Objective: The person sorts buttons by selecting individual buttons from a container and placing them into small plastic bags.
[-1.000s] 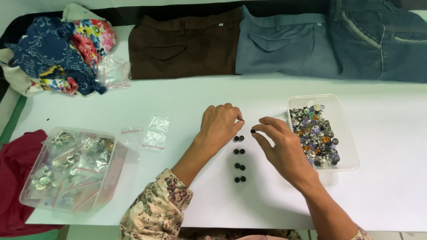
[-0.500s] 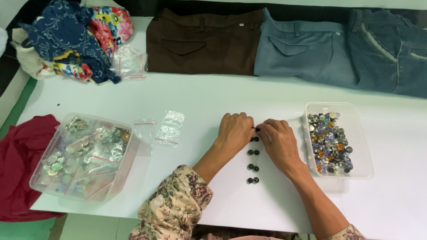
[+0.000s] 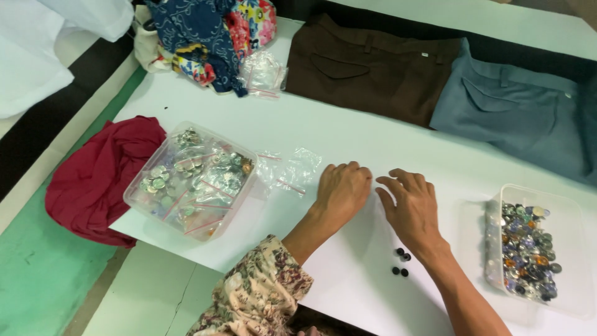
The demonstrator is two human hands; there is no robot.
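Black buttons (image 3: 401, 262) are laid in pairs on the white table (image 3: 348, 134); fewer show than a second ago, the upper pairs now covered by the right hand (image 3: 413, 208). The left hand (image 3: 341, 190) is loosely curled, the right spread flat, neither seen gripping, which suggests the row is being aligned.

The right hand (image 3: 411, 208) covers part of the row of small black round buttons (image 3: 400, 262); the grey-blue folded trousers (image 3: 516, 115) are cut by the right edge.
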